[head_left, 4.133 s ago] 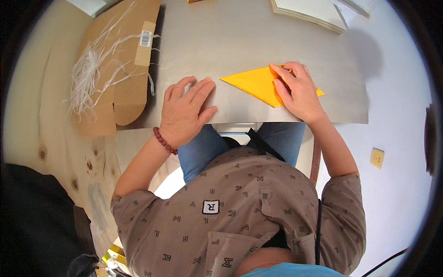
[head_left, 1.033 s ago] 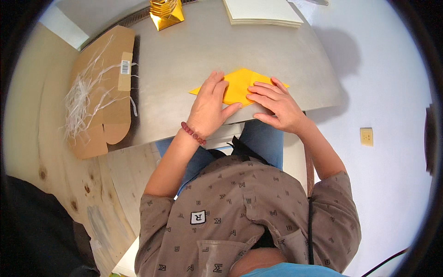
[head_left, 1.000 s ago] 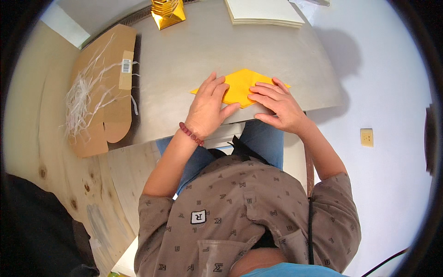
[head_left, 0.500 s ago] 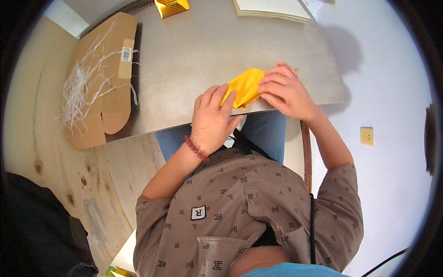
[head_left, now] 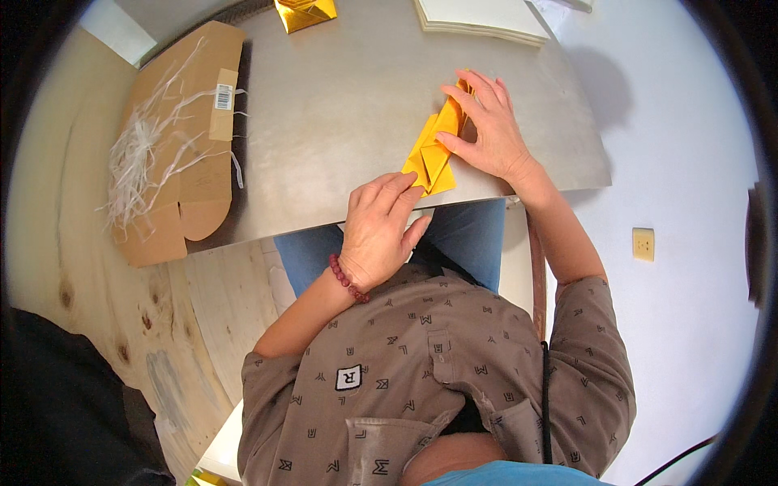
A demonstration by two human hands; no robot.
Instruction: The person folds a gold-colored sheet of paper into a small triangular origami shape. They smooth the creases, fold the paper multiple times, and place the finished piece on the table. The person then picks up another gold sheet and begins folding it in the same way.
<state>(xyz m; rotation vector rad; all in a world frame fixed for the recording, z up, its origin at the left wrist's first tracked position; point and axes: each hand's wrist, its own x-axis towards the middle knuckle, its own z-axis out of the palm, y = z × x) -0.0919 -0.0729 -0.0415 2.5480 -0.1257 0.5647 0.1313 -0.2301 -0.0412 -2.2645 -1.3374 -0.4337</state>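
Fingers of the right hand (head_left: 493, 134) cover the upper end of the yellow folded paper (head_left: 429, 154); whether they pinch or only press is unclear. Fingertips of the left hand (head_left: 377, 223) hide part of its lower end. The top edge cuts off 2 things, the gold foil piece (head_left: 306, 14) and the white stack (head_left: 482, 16). The tabletop (head_left: 340, 121) and shirt (head_left: 454, 340) hide much of the blue trousers (head_left: 474, 235). Marks on the barcode label (head_left: 223, 96) are too small to tell. Black cloth (head_left: 65, 397) runs off at lower left.
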